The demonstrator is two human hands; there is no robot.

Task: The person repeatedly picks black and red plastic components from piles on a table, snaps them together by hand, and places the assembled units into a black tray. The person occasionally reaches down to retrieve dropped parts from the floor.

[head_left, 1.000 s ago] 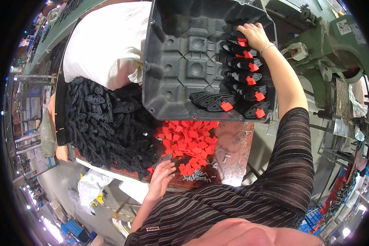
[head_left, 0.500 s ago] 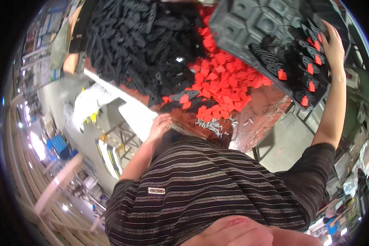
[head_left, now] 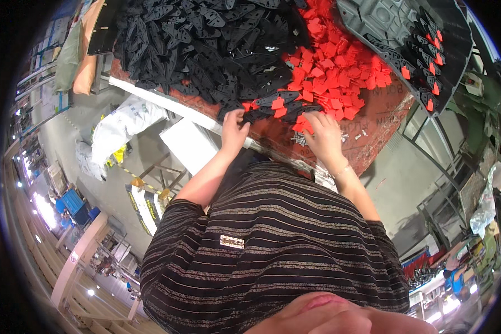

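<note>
My left hand (head_left: 235,132) is at the near edge of a heap of flat black plastic parts (head_left: 189,47), fingers loosely bent and thumb apart. Its fingertips are beside a small red piece and black parts; I see nothing held in it. My right hand (head_left: 324,138) reaches over the near end of a pile of red plastic tabs (head_left: 331,78), its thumb and fingers apart around a red tab (head_left: 302,123). Small metal screws (head_left: 299,139) lie partly hidden under this hand. Between the hands, a black part (head_left: 268,103) bears a red tab (head_left: 278,106).
A dark moulded tray (head_left: 373,25) at the far right carries several black parts fitted with red tabs (head_left: 430,104). The reddish-brown tabletop (head_left: 381,119) has a white left edge (head_left: 150,99). White bags (head_left: 119,128) lie on the floor at left.
My right hand has left the tray and come back to the red tabs. My left hand has moved forward from the table edge to the black parts. The view has shifted slightly.
</note>
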